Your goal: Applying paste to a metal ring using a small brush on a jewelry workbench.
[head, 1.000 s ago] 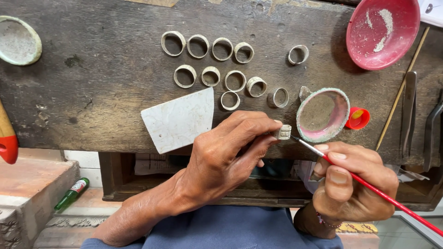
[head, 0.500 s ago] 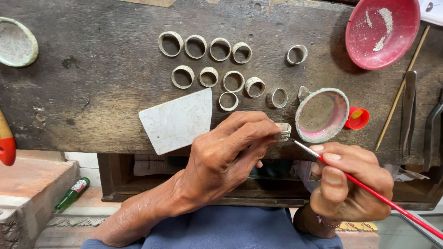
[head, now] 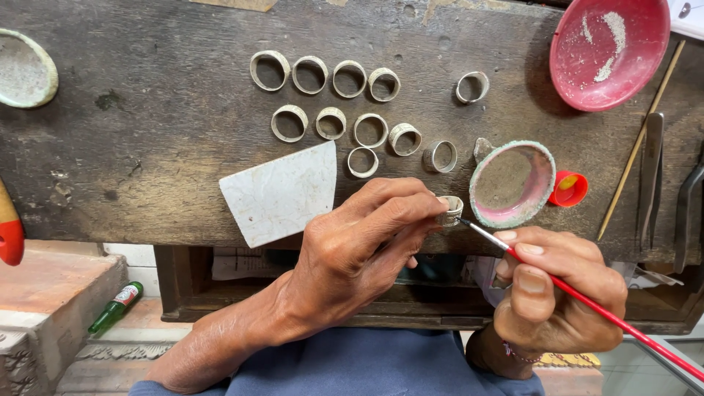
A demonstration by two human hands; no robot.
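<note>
Since a second ago, the red-handled brush [head: 587, 299] in the right hand [head: 557, 293] has reached the ring [head: 450, 210], pinched by left hand [head: 359, 249] fingertips at the bench edge. A slack pinch could drop it.

dark wooden workbench [head: 147, 147], metal rings [head: 330, 103], red dish [head: 609, 51]

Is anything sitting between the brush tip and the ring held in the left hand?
Nothing visible does. The left hand pinches the ring at its fingertips, and the red-handled brush in the right hand reaches it directly, its tip at the ring's lower edge. The pink-rimmed dish lies just behind, off that line.
</note>
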